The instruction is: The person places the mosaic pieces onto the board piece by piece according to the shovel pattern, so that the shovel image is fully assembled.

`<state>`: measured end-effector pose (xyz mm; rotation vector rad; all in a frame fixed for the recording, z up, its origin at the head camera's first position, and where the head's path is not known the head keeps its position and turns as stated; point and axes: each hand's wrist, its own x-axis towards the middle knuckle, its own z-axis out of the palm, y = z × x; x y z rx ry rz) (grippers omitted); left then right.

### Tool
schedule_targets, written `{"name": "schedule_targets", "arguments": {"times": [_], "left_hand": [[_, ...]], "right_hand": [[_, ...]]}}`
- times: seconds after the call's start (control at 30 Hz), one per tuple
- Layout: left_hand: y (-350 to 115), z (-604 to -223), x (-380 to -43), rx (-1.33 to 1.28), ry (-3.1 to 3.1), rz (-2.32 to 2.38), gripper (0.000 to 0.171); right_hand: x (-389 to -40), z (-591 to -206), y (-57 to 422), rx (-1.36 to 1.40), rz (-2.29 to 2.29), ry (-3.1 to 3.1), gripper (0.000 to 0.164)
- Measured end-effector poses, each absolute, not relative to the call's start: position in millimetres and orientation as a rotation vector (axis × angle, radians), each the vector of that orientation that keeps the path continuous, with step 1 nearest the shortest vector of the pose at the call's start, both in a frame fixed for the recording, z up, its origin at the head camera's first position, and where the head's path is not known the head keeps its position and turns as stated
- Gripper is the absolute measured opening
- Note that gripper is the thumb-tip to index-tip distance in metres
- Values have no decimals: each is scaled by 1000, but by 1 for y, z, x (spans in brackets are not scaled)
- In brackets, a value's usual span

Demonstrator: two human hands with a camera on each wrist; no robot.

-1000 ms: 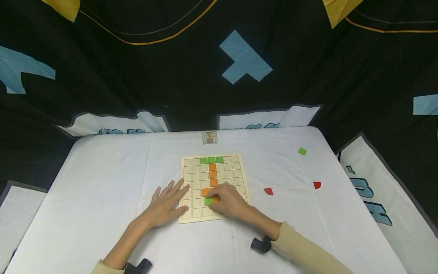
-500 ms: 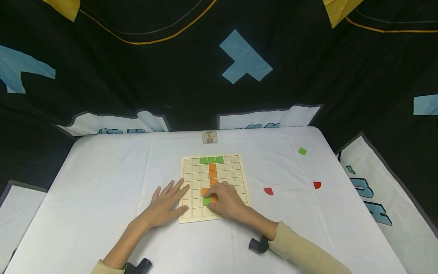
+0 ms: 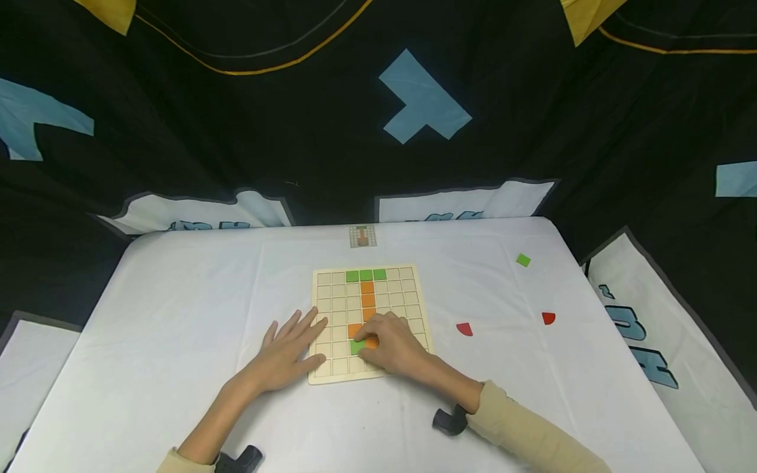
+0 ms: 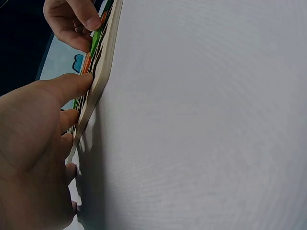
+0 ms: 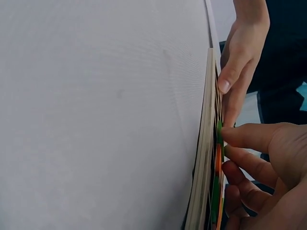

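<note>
A wooden grid board [image 3: 331,289] lies on the white table in the head view. My left hand [image 3: 284,361] rests at its left edge with fingers spread, fingertips and thumb on the board. My right hand [image 3: 395,345] is over the lower middle of the board. Its thumb and fingertip pinch a green square tile [image 3: 357,347], also visible as a green tile [image 4: 95,43] in the left wrist view. Orange tiles [image 3: 368,300] run down the middle column, below a row of green tiles [image 3: 366,275] at the top. The right hand hides some lower cells.
A small printed pattern card [image 3: 363,236] lies behind the board. To the right are a green square tile [image 3: 523,260], a red quarter-round tile [image 3: 464,329] and another red quarter-round tile [image 3: 549,318]. A black curtain hangs beyond the table [image 3: 189,282].
The right hand has shifted slightly left with the green square tile, mostly in the first half second. The left hand has stayed in place.
</note>
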<state>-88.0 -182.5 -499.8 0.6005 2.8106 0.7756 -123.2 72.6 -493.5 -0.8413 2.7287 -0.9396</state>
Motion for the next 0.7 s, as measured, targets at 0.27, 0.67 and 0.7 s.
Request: {"name": "schedule_targets", "arguments": {"times": [0.27,0.67,0.7], "left_hand": [[-182,-500,-88,592,2803,761,66],[-182,-500,-88,588,2811,746,66],[-182,-500,-88,588,2810,748,66]], "right_hand": [[-125,-496,70,-845,-915,2733,19],[-134,-490,100,-772,-1045,2747,17],[-137,-489,107,-754,-1080,2740,17]]}}
